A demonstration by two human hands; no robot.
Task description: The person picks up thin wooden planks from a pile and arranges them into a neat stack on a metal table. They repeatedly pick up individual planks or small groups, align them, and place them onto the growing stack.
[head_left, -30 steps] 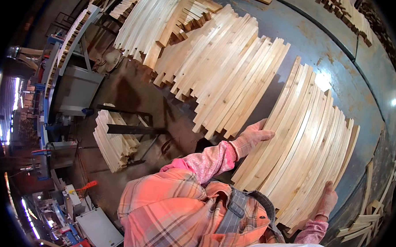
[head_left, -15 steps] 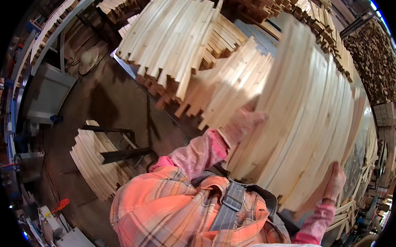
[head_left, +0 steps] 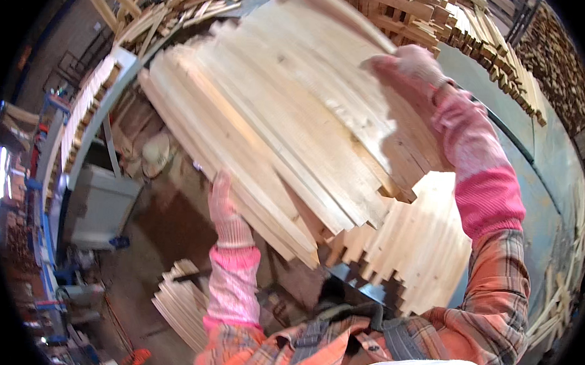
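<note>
A wide row of pale wooden strips (head_left: 269,116) is pressed together between my two hands, tilted above the work table. My left hand (head_left: 223,209), in a light knit glove, grips its near-left edge, with the fingers partly hidden beneath the wood. At the far right edge, my gloved right hand (head_left: 415,67) curls round the outermost strips. Under and to the right of the held row, another layer of wooden strips (head_left: 417,240) lies with uneven ends. The held wood hides much of what is below it.
Stacked wooden strips (head_left: 499,74) line the far right of the grey table (head_left: 525,153). Loose thin offcuts (head_left: 558,311) lie at the right edge. More strips (head_left: 181,301) rest on a low stand at lower left. A grey metal cabinet (head_left: 102,207) stands left.
Both hands have carried the row of wooden strips from the right toward the left and turned it. My right arm now reaches far forward. The view has shifted too.
</note>
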